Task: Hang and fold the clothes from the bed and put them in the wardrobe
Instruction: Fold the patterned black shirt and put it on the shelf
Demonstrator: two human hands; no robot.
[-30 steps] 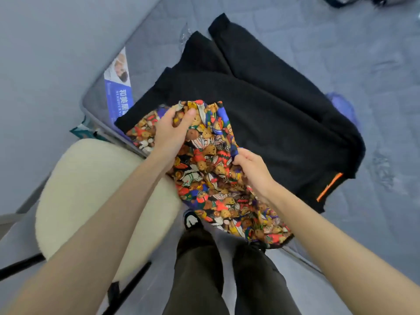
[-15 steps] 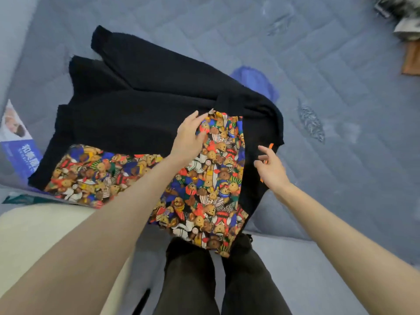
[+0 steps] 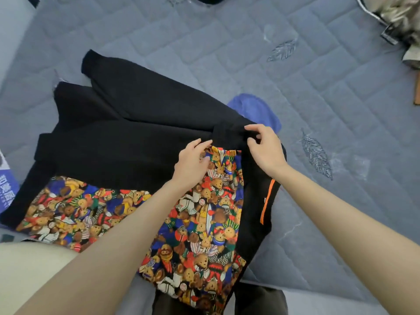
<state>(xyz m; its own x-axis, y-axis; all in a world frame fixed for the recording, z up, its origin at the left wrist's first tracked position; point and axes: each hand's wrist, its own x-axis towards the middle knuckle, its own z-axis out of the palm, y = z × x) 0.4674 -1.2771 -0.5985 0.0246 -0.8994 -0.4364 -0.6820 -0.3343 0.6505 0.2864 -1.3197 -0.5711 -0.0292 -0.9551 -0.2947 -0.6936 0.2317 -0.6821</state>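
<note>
While right hand (image 3: pixel 266 152) pinches one black garment (image 3: pixel 136 133), left hand (image 3: pixel 191 165) flat, grip slack

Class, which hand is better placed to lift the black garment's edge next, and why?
Right. The right hand pinches the edge of the black garment, while the left hand only rests flat on the bear-print fabric.

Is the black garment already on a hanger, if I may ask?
No, the black garment lies spread on the mattress.
</note>
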